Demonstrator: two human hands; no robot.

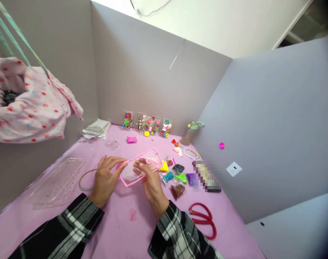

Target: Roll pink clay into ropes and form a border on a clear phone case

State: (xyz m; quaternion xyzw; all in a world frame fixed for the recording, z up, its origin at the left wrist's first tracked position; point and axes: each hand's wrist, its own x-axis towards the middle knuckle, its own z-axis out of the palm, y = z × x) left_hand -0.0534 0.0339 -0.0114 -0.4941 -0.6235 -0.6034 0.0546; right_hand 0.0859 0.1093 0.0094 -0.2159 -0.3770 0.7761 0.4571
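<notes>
"Where is the pink-edged clear case (130, 173)?"

"Center frame, over a pink tabletop (118, 226): the left hand (106, 178) pinches one end, the right hand (152, 183) grasps the near edge."

"And nearby?"

"Colorful packets (181, 178) lie just right of the right hand; red-handled scissors (213, 230) rest at lower right."
</notes>
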